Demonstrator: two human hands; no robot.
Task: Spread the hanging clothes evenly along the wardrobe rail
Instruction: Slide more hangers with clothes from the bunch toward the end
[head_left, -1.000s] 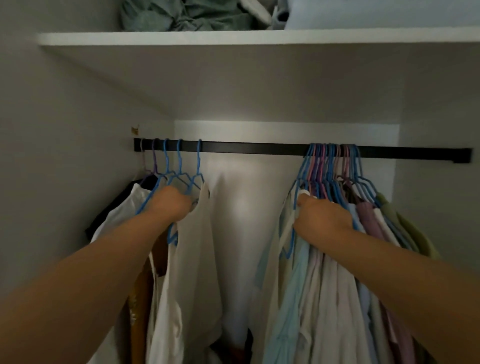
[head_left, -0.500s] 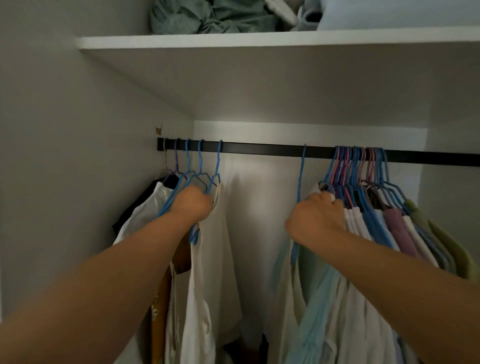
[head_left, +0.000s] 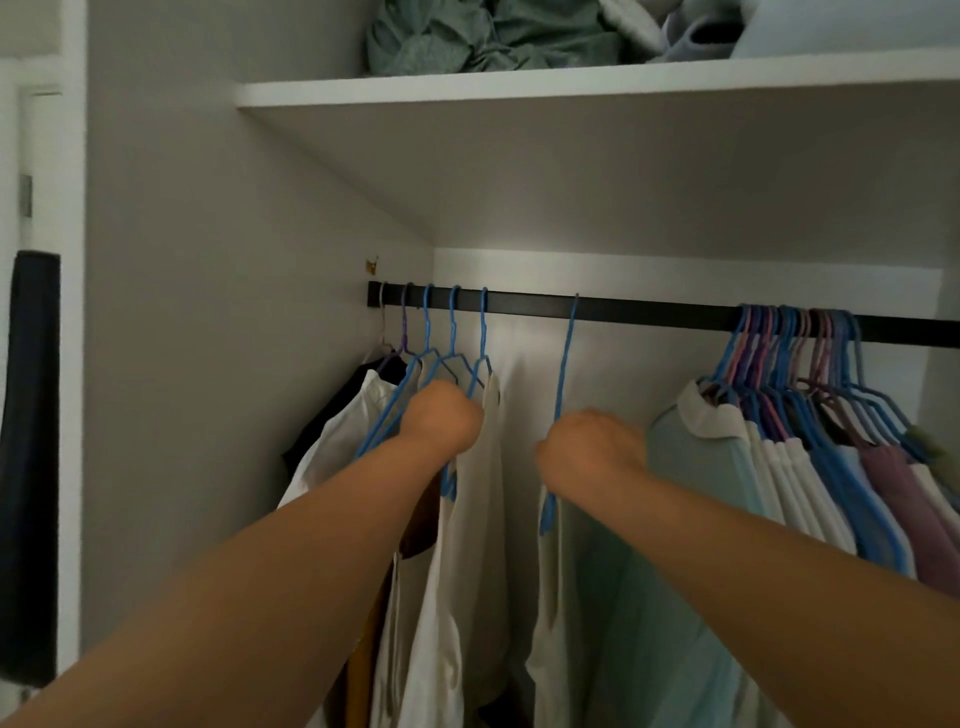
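A black wardrobe rail runs under a white shelf. At its left end hang several hangers with white and dark garments. My left hand is shut on the blue hanger of the rightmost white garment in that group. One blue hanger hangs alone mid-rail, and my right hand is shut on its lower part, with a pale garment hanging below. A tight bunch of blue, pink and purple hangers with pale green, white and mauve clothes fills the right end.
The white shelf above holds crumpled green and grey fabric. The grey wardrobe side wall is on the left, with a dark cloth hanging outside it. Bare rail shows between the lone hanger and the right bunch.
My right hand has slid one blue hanger with its garment leftward, away from the right bunch toward the middle of the rail. My left hand stays on the left group.
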